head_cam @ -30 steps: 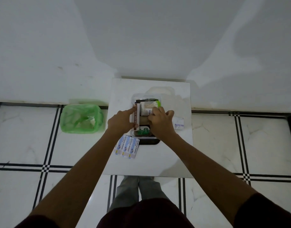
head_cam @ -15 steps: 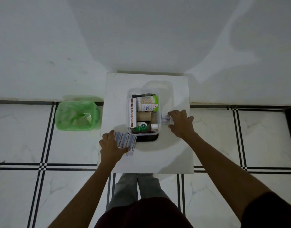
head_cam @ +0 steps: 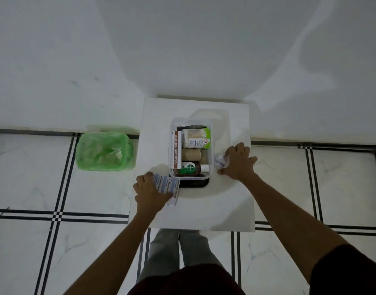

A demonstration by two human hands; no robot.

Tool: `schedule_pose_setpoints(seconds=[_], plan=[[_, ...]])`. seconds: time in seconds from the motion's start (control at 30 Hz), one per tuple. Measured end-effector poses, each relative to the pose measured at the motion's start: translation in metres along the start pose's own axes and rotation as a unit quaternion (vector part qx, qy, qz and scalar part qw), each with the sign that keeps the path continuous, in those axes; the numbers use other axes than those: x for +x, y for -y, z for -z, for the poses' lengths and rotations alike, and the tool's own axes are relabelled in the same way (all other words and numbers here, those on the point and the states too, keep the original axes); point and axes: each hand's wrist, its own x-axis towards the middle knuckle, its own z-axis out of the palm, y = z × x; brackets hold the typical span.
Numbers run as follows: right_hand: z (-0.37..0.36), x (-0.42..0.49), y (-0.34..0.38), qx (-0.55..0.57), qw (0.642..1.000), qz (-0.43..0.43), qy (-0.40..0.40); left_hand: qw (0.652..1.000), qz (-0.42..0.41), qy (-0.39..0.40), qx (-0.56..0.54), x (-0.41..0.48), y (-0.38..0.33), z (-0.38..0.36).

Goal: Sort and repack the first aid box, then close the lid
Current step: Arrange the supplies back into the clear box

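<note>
Item: first aid box (head_cam: 190, 122), lid off, between my hands, part packed. My left hand (head_cam: 150, 191) presses flat on the bandage strips (head_cam: 172, 187) to gather them; my right hand (head_cam: 238, 161), well apart, closes on a small clear packet (head_cam: 219, 162), both likely bound for the box.

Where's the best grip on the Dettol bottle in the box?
Probably the white cap end. The Dettol bottle lies on its side along the first aid box near wall, cap pointing right. Come from above, pinching the neck; the ointment carton crowds its left end.
</note>
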Motion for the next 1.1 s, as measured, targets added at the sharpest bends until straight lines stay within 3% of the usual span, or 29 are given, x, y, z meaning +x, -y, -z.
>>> schedule_pose_setpoints(seconds=[0.17,0.3,0.5,0.57,0.7,0.77,0.93,1.1], plan=[[-0.002,-0.005,-0.001,0.168,0.985,-0.031,0.024,0.998,0.055,-0.011,0.003,-0.011,-0.004,-0.006],[0.004,-0.015,0.001,0.339,0.939,-0.039,-0.053,0.997,0.067,-0.002,-0.030,-0.004,-0.002,-0.003],[0.034,-0.034,0.005,0.449,0.880,-0.089,-0.126,0.990,0.089,0.001,-0.107,0.000,0.015,0.016],[0.046,-0.037,0.008,0.511,0.845,-0.116,-0.112,0.982,0.112,0.010,-0.152,-0.001,0.018,0.025],[0.075,-0.051,0.025,0.662,0.732,-0.152,-0.049,0.953,0.159,0.015,-0.256,-0.002,0.016,0.044],[0.085,-0.060,0.036,0.692,0.708,-0.138,-0.026,0.932,0.177,0.009,-0.316,0.000,0.008,0.055],[0.083,-0.072,0.059,0.665,0.743,-0.078,0.005,0.906,0.155,0.010,-0.393,0.007,-0.013,0.086],[0.058,-0.069,0.071,0.558,0.829,-0.038,0.015,0.901,0.088,0.027,-0.424,0.011,-0.044,0.111]])
